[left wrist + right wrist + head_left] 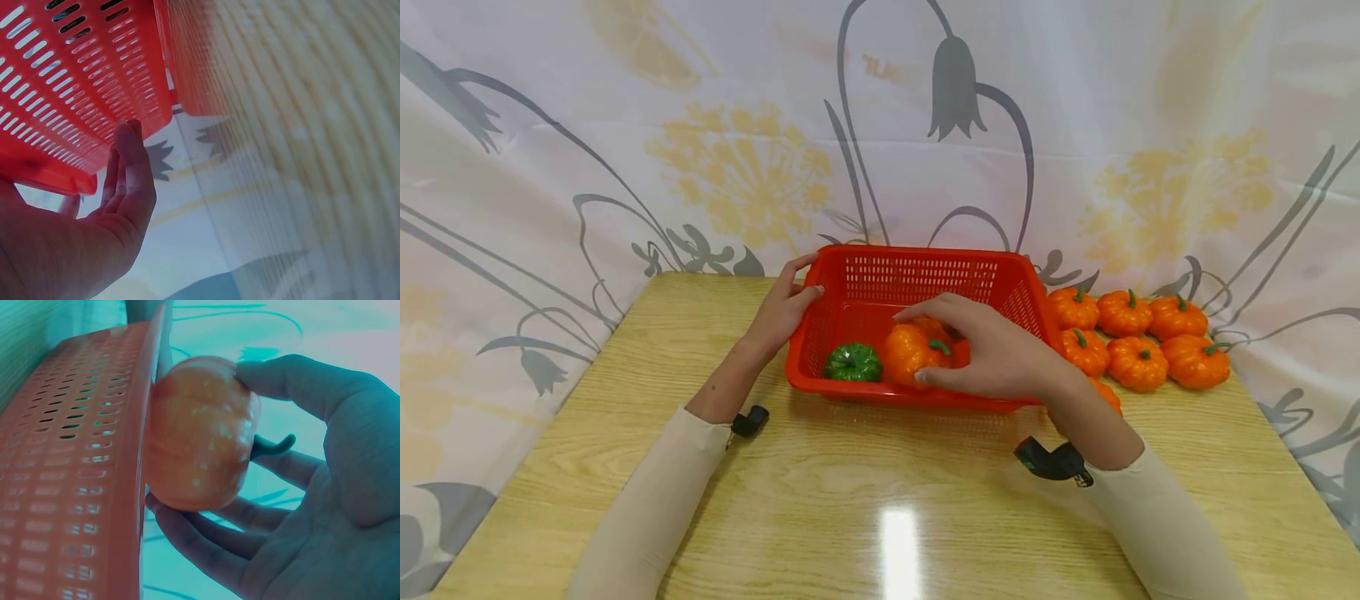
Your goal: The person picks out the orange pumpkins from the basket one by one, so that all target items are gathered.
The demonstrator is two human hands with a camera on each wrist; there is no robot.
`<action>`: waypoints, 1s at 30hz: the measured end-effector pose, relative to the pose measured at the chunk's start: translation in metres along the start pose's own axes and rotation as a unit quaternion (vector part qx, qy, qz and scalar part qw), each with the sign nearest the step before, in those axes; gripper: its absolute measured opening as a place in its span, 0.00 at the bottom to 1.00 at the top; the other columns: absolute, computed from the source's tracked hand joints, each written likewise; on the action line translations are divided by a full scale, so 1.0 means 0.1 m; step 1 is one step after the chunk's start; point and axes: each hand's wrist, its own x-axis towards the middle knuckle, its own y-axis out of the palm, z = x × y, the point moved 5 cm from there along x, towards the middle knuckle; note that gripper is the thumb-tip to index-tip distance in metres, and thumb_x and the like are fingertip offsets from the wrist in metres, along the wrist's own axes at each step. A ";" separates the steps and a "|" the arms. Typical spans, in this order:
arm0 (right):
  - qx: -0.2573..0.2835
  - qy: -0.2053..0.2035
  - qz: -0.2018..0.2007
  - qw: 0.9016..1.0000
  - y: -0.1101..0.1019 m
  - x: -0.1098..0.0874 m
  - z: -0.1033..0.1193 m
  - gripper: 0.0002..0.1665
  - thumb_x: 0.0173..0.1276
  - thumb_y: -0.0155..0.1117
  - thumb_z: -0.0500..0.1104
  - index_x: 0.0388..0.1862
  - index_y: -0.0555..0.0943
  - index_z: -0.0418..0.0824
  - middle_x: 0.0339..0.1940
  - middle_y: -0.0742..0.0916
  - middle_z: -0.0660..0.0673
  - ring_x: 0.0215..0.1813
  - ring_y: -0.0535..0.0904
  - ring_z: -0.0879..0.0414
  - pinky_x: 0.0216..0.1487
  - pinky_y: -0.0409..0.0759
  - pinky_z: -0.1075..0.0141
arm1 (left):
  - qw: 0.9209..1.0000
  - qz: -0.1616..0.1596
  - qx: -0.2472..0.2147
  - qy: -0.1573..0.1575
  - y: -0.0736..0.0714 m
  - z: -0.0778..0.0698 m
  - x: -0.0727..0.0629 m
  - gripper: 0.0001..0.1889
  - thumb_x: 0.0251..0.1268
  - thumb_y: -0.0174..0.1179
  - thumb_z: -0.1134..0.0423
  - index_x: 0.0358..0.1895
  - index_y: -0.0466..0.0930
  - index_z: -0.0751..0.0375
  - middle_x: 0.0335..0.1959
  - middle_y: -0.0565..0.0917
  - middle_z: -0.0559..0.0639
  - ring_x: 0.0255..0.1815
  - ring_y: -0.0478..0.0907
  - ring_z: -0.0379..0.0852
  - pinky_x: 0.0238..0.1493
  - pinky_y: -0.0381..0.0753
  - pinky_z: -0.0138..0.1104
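A red plastic basket [835, 387] with slotted walls stands on the table. At its left end, my left hand [782, 308] grips the rim, thumb over the edge and fingers along the outside of the wall [81, 75]. My right hand [992, 350] holds an orange toy pumpkin [910, 354] with a green stem over the basket, by the front rim. In the right wrist view, thumb and fingers span the pumpkin [200, 437] from opposite sides. A green pumpkin [853, 364] lies inside the basket, left of the held one.
Several orange pumpkins [1123, 313] sit in rows on the table, right of the basket; one is partly hidden by my right forearm. The wooden table [820, 500] extends in front. A flower-patterned cloth [880, 125] hangs behind, close to the basket's back.
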 end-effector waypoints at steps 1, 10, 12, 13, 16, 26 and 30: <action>-0.003 -0.003 -0.006 1.000 -0.01 -0.04 0.00 0.37 0.66 0.79 0.50 0.73 0.78 0.54 0.67 0.80 0.56 0.60 0.76 0.57 0.61 0.80 0.53 | 1.000 0.000 0.001 -0.001 0.00 0.00 0.00 0.30 0.85 0.49 0.59 0.85 0.57 0.47 0.59 0.79 0.72 0.52 0.86 0.71 0.46 0.91 0.45; -0.020 0.003 -0.031 0.999 -0.10 -0.33 0.00 0.37 0.67 0.79 0.50 0.74 0.77 0.58 0.68 0.80 0.58 0.60 0.75 0.58 0.59 0.81 0.50 | 1.000 -0.003 0.006 -0.003 -0.01 0.00 0.01 0.30 0.85 0.49 0.59 0.85 0.57 0.47 0.60 0.79 0.71 0.53 0.86 0.68 0.44 0.91 0.42; -0.026 0.008 -0.033 0.999 -0.12 -0.39 -0.01 0.37 0.67 0.79 0.49 0.74 0.77 0.58 0.69 0.80 0.58 0.62 0.75 0.58 0.61 0.80 0.49 | 1.000 -0.003 0.007 -0.003 -0.01 -0.01 0.00 0.30 0.85 0.49 0.59 0.85 0.57 0.47 0.59 0.79 0.71 0.53 0.86 0.68 0.44 0.91 0.41; -0.028 0.011 -0.035 0.999 -0.13 -0.42 -0.01 0.37 0.66 0.79 0.49 0.74 0.77 0.58 0.69 0.80 0.58 0.63 0.75 0.57 0.61 0.80 0.49 | 1.000 -0.002 0.007 -0.002 -0.01 -0.01 0.00 0.30 0.85 0.49 0.59 0.85 0.57 0.47 0.59 0.79 0.71 0.52 0.86 0.68 0.44 0.91 0.40; -0.037 0.017 -0.039 0.998 -0.16 -0.52 -0.02 0.37 0.67 0.79 0.48 0.73 0.77 0.59 0.69 0.79 0.59 0.66 0.76 0.57 0.64 0.79 0.48 | 1.000 -0.001 0.006 -0.002 0.00 -0.02 -0.01 0.30 0.85 0.49 0.60 0.85 0.57 0.48 0.59 0.79 0.71 0.52 0.86 0.68 0.43 0.91 0.39; -0.078 0.026 -0.066 0.994 -0.27 -0.88 -0.04 0.36 0.67 0.79 0.48 0.72 0.77 0.62 0.68 0.80 0.61 0.62 0.77 0.61 0.57 0.83 0.55 | 1.000 -0.002 0.002 -0.005 0.01 -0.02 -0.02 0.30 0.85 0.48 0.60 0.85 0.56 0.47 0.59 0.78 0.72 0.53 0.85 0.70 0.44 0.91 0.38; -0.090 0.035 -0.083 0.992 -0.33 -1.03 -0.05 0.38 0.65 0.81 0.47 0.72 0.77 0.63 0.67 0.80 0.63 0.62 0.76 0.63 0.57 0.83 0.55 | 1.000 -0.003 -0.001 -0.007 0.01 -0.02 -0.01 0.30 0.85 0.49 0.59 0.85 0.57 0.46 0.59 0.78 0.72 0.53 0.85 0.70 0.43 0.91 0.37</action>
